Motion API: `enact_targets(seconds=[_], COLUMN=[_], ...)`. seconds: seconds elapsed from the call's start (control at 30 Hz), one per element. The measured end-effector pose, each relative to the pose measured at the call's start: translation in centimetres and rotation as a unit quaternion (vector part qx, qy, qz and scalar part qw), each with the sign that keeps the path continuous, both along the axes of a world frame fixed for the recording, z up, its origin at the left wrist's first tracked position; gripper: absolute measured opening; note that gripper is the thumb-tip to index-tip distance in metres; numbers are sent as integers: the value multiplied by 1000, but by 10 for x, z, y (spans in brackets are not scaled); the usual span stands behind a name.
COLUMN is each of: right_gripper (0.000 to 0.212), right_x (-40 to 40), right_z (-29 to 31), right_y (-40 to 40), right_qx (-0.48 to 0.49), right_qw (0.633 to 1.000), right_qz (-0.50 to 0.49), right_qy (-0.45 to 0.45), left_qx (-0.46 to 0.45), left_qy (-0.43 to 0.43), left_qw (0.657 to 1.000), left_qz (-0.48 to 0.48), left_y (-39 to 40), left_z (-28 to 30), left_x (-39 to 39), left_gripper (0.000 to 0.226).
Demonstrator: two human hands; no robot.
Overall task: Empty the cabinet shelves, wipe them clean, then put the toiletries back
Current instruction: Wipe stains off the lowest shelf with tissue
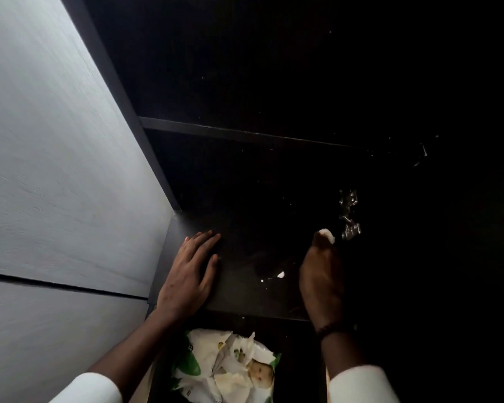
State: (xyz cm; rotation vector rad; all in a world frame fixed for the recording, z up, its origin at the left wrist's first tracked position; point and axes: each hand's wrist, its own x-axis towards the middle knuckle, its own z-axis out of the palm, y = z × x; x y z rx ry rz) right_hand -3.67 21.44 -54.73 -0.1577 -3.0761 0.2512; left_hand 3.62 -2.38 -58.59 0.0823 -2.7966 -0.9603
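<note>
The dark cabinet shelf (245, 298) lies in front of me, bare of toiletries and dim. My left hand (186, 274) rests flat on its left end, fingers straight. Over the right part, my right hand (320, 274) pinches a small white wad of wipe (328, 234) at its fingertips, close to the metal hinge. Small white specks (280, 275) lie on the shelf between the two hands. A higher shelf edge (230, 132) crosses above.
A white and green pack of baby wipes (230, 365) lies below the shelf's front edge, with a crumpled wipe on it. A metal door hinge (349, 213) sits on the right. The grey wall (56, 170) borders the cabinet on the left.
</note>
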Motion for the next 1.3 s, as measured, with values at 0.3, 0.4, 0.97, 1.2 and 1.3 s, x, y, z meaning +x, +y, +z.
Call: enact_targets(seconds=[0.3,0.4,0.97,1.2,1.3], right_gripper=[50,37,52,50,58], right_x=[20,23,95,99,110], right_z=[-13,-14,-15,-22,-20], right_y=[2,-38,-77,-45,7], right_qx=[-26,-27,-144,-77,-34], right_qw=[998,994,988,994,997], right_qz=[15,59,-32,57,-52], right_qy=[-47,-90,-39,-55,-34], left_qx=[7,27,80,89,92], left_qy=[-12,-5,-24,-35,-32], left_qw=[1000,1000,996,995,995], left_qz=[7,13,17,5,8], left_y=[1,2,-2,-5,-1], left_z=[1,0,10,4,6], left_x=[1,1,8,9,8], left_gripper=[52,50,44,45,44])
